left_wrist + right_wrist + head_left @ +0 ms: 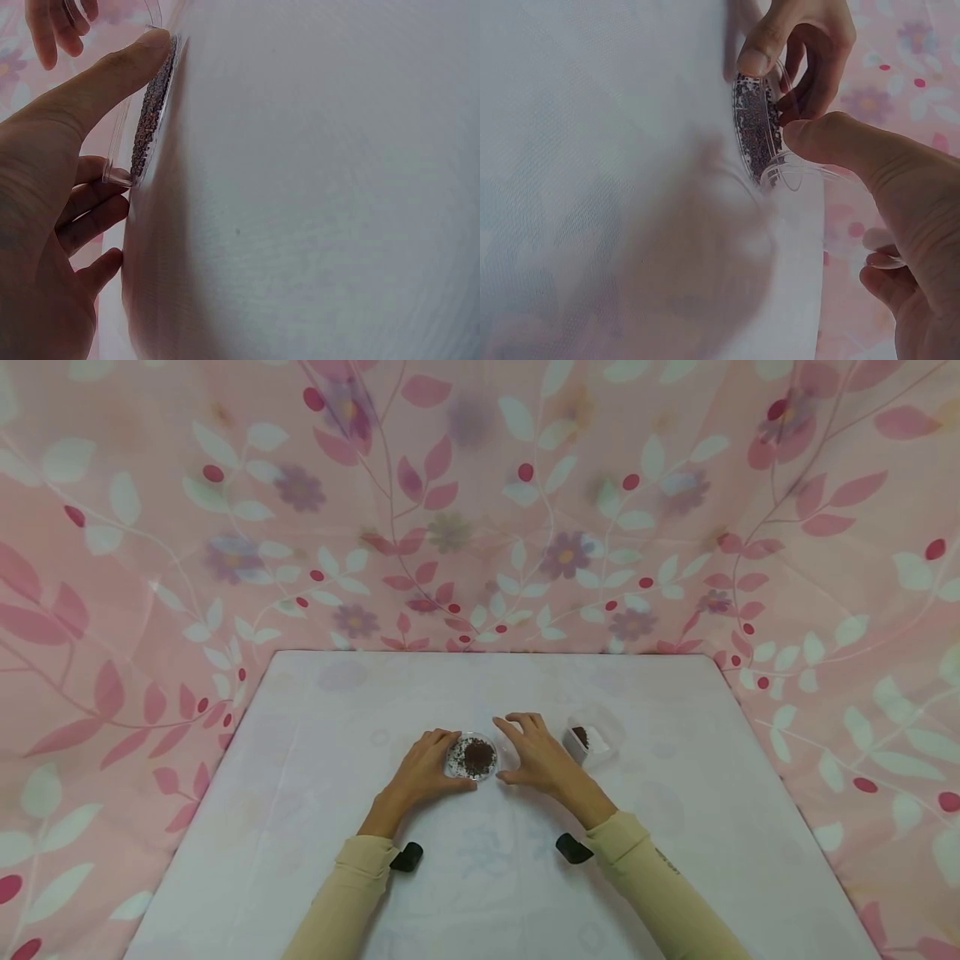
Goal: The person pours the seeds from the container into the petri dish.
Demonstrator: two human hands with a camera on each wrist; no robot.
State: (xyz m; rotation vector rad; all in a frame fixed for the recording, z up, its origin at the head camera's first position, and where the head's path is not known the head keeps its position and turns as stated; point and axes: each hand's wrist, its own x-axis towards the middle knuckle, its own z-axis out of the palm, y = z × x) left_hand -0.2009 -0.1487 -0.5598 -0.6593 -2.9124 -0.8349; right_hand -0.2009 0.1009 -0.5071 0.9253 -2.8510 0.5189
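Note:
Near the middle of the table, my left hand [427, 768] grips a clear petri dish [453, 770] with thumb and fingers at its rim. Dark brown granules [478, 755] lie in it, heaped at the centre and scattered toward the edge. In the left wrist view the granules [154, 109] show as a thin layer inside the clear wall. Just to the right, my right hand [536, 756] holds a clear round lid [780, 171] between thumb and fingers, its edge close beside the dish. The lid's transparent body is hard to make out in the head view.
Right behind my right hand stands a small container [576, 747] with dark granules and something white in it; a clear piece [611, 731] adjoins it. A white cloth covers the table [480, 893]. Floral pink fabric [480, 527] hangs behind and at the sides.

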